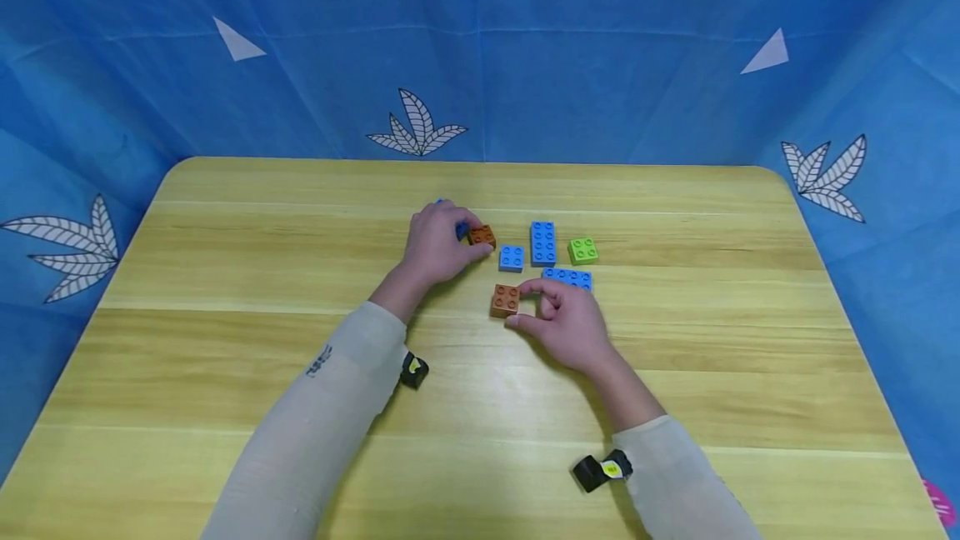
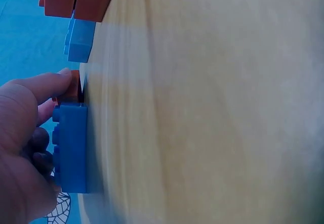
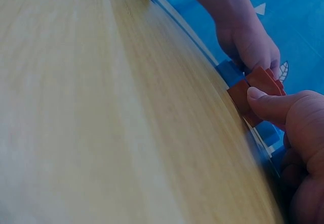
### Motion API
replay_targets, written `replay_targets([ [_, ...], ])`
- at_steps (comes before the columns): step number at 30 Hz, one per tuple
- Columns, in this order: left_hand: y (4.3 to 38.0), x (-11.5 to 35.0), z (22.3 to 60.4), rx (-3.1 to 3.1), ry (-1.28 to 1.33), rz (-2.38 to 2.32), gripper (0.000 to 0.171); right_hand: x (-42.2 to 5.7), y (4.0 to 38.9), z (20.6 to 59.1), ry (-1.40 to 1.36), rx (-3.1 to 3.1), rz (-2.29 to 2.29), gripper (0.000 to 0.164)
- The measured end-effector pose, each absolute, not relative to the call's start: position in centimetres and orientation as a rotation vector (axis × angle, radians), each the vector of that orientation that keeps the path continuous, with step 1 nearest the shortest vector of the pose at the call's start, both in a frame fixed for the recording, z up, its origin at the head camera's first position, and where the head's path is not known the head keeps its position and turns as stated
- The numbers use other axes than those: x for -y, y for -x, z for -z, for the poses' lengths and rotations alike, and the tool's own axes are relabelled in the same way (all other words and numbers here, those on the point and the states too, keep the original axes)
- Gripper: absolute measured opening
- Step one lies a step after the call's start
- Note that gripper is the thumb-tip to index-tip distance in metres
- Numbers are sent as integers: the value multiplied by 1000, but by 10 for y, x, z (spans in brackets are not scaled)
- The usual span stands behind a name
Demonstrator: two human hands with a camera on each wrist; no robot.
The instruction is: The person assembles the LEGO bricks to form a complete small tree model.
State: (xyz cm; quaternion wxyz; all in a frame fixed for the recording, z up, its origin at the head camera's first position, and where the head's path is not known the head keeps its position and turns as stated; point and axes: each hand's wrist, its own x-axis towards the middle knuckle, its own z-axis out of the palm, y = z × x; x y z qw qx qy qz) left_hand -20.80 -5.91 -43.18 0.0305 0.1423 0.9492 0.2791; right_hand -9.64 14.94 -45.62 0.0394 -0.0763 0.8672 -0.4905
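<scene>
Dressed in pale sleeves, black units near both wrists

Wears light greyish long sleeves, left sleeve (image 1: 322, 423) and right sleeve (image 1: 686, 477). Bears a small dark marking (image 1: 319, 361) on the left one, too small to read. Carries a black left unit (image 1: 416, 376) with yellow patch, plus a boxy black right unit (image 1: 589, 474) with yellow label (image 1: 612, 469). Shows bare left hand (image 1: 438, 242), bare right hand (image 1: 567, 321).

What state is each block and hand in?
Left hand: pinching
Right hand: pinching
Far brown block: pinched
Near brown blocks: stacked, pinched
Leftmost blue block: partly covered
Small blue block: studs up
Far long blue block: studs up
Near long blue block: partly covered
Green block: studs up
</scene>
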Motion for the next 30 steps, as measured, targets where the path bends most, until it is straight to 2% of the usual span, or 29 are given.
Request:
replay_targets([
  [10,209,61,433,-2927,-440,-798,47,-149,95,455,217,-2655,1499,34],
  [30,194,60,420,-2851,-448,-967,46,-149,96,458,238,-2656,1527,34],
])
